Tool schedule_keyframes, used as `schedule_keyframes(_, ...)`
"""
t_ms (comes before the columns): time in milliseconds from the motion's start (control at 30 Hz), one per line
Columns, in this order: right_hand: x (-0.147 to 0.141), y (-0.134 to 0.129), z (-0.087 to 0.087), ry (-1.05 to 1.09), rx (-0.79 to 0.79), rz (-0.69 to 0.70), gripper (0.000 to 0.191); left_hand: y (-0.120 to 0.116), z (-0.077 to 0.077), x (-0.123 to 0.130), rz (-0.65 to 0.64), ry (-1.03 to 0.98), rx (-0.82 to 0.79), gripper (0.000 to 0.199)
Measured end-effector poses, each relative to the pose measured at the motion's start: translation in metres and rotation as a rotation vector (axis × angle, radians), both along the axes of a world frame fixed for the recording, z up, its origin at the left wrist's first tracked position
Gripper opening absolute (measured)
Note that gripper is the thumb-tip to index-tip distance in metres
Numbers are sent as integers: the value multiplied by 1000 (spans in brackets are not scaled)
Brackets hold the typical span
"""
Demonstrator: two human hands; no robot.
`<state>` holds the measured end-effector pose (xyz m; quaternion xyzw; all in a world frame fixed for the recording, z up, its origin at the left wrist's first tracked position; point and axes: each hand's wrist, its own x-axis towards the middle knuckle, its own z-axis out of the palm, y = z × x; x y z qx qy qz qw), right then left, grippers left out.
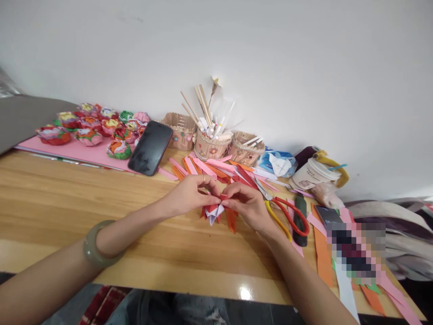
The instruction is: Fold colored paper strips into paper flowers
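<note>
My left hand [192, 195] and my right hand [246, 204] meet over the middle of the wooden table [162, 257]. Between them is a folded paper flower [212, 214] in red and white, its pointed petals hanging downward. Thumb and fingertips of both hands pinch the red paper at its top. Beneath my right hand, folded orange paper [231, 220] pokes out. Just right of that hand lie scissors [282, 205] with red and yellow handles, their blades pointing to the back left.
Finished paper flowers [88, 136] sit on pink paper [50, 149] at the left, beside a black phone [150, 148]. Decorated baskets [211, 146] hold sticks and pens. Paper strips [203, 169] lie in front. Right: a lidded cup [313, 175], a box cutter [300, 221] and orange paper [323, 257].
</note>
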<state>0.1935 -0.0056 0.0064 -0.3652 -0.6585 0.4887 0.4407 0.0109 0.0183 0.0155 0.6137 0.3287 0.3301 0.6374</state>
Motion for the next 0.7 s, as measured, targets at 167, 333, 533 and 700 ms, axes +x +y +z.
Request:
schedule_keyframes(167, 1, 1, -1, -1, 13, 0, 8, -1, 0, 0, 20, -2, 7, 14)
schedule_keyframes(333, 2, 1, -2, -12, 5, -9, 9, 1, -2, -1, -2, -8, 57, 11)
schedule_keyframes(533, -1, 0, 1, -14, -78, 15, 13, 2, -4, -3, -60, 18, 65, 11)
schedule_keyframes(700, -3, -2, 1, -60, -91, -30, 15, 3, -2, -3, -6, 72, 86, 7)
